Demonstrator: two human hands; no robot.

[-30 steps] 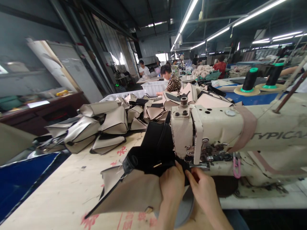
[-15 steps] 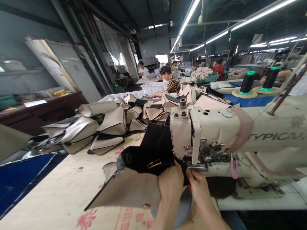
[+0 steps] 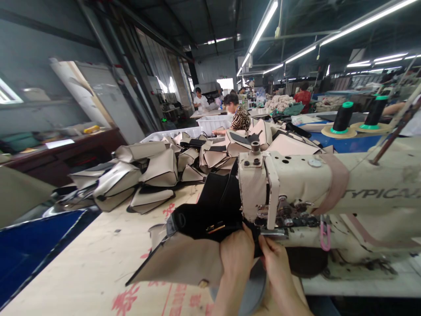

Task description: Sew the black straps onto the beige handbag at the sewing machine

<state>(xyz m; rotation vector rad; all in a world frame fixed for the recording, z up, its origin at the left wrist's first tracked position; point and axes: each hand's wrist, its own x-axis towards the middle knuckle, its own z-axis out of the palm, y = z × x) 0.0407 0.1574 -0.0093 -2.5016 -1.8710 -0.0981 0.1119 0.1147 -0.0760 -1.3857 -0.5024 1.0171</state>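
Observation:
A beige and black bag (image 3: 187, 259) lies at the sewing machine (image 3: 296, 175), its black lining turned up and its beige flap spread to the left. My left hand (image 3: 237, 250) is closed on the black edge of the bag, fingers curled just below the machine head. Close to its right, my right hand (image 3: 272, 254) pinches the same black edge in front of the needle area. The needle itself is hidden behind the machine's parts. A gold-coloured metal strip (image 3: 215, 228) shows on the black lining.
Beige bags (image 3: 161, 169) are piled behind on the wooden table (image 3: 108, 245). Black thread cones (image 3: 342, 118) stand at the right back. A pink clip (image 3: 325, 235) hangs from the machine. A co-worker (image 3: 238, 112) sits beyond the pile.
The whole view has shifted slightly, so everything appears a little further right and lower. Both hands keep their hold on the bag with hardly any movement against the machine.

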